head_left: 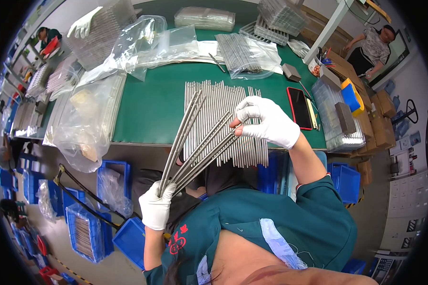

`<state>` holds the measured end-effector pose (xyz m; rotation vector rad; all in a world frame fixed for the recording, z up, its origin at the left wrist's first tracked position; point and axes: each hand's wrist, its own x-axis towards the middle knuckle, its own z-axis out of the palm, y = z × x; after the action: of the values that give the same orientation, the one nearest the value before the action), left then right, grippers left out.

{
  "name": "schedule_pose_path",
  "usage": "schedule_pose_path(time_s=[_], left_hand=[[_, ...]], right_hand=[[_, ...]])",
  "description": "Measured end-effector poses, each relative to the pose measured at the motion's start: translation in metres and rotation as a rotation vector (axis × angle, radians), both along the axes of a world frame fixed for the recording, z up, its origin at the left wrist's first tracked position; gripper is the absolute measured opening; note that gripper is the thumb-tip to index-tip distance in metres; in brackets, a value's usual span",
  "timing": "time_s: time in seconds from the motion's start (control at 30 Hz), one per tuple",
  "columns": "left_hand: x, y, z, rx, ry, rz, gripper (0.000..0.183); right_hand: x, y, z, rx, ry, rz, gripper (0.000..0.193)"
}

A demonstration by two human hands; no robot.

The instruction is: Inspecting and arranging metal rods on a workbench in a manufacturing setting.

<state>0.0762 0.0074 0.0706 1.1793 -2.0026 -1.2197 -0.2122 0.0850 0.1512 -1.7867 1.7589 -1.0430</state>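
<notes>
Several thin metal rods (178, 137) fan out from my left hand (156, 207), which is closed around their lower ends. Both hands wear white gloves. With bare thumb and finger tips, my right hand (266, 119) pinches the upper ends of some of these rods; how many is hard to tell. Other rods in the bundle lean apart to the left, their far ends free. Beneath the bundle, a row of similar metal rods (214, 92) lies side by side on the green table (147, 104), with near ends jutting past its front edge.
A red-edged phone (298, 109) and a grey block (291, 72) lie to the right, by clear plastic trays (330, 111). Bagged rods (235, 52) lie at the back. Plastic bags (83, 121) cover the left side. Blue bins (85, 232) stand below left. Another person (373, 47) stands far right.
</notes>
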Motion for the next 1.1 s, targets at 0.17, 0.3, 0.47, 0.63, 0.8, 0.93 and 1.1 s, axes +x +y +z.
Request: schedule_pose_path(time_s=[0.17,0.3,0.47,0.63,0.8,0.93,1.1], left_hand=[[0.002,-0.002,0.000,0.032,0.010,-0.012,0.016],[0.005,-0.003,-0.005,0.097,-0.005,-0.018,0.016],[0.003,-0.001,0.000,0.151,0.071,-0.020,0.015],[0.005,-0.001,-0.008,0.284,0.130,-0.041,0.015],[0.003,-0.002,-0.009,0.280,0.112,-0.085,0.015],[0.001,-0.002,-0.010,0.291,0.113,-0.073,0.016],[0.004,-0.003,-0.015,0.232,0.065,-0.072,0.017]], right_hand=[[0.003,0.001,0.000,0.048,0.075,0.041,0.016],[-0.011,0.001,0.002,0.024,-0.053,0.121,0.016],[-0.014,-0.004,0.007,0.061,-0.178,-0.035,0.017],[-0.012,-0.006,0.002,0.073,-0.258,0.039,0.016],[-0.012,-0.009,0.002,0.130,-0.098,0.150,0.018],[-0.018,-0.007,0.006,0.076,-0.255,-0.059,0.016],[-0.007,-0.008,0.010,0.058,-0.327,-0.015,0.016]])
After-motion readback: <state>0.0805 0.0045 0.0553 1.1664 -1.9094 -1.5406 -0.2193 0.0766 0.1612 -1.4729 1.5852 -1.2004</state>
